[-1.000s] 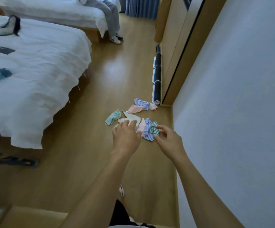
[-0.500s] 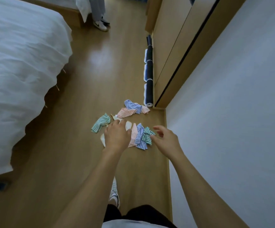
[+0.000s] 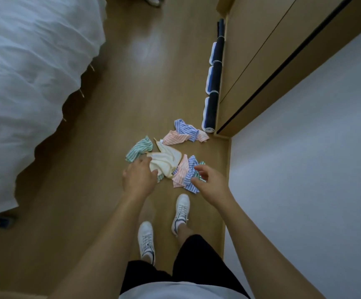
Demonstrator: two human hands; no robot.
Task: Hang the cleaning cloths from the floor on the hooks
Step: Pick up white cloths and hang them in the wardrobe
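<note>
Several small cleaning cloths lie scattered on the wooden floor (image 3: 115, 117). A cream cloth (image 3: 165, 159) sits in the middle, a green striped one (image 3: 138, 148) to its left. A pink and blue striped pair (image 3: 184, 133) lies farther off. Another pink, blue and green bundle (image 3: 186, 173) lies nearer my feet. My left hand (image 3: 139, 179) hovers above the near edge of the cream cloth, fingers relaxed and pointing down. My right hand (image 3: 209, 183) hangs over the near bundle with loosely curled fingers, holding nothing. No hooks are in view.
A bed with white bedding (image 3: 28, 83) fills the left side. A wooden wardrobe (image 3: 261, 61) stands at the right, with rolled dark mats (image 3: 213, 83) along its base. A white wall (image 3: 304, 169) runs close on my right. My white shoes (image 3: 181, 210) stand just behind the cloths.
The view has tilted down and moved closer to the cloths; my shoes and legs have come into view. Both hands have sunk toward the pile, and the left hand no longer covers the cream cloth.
</note>
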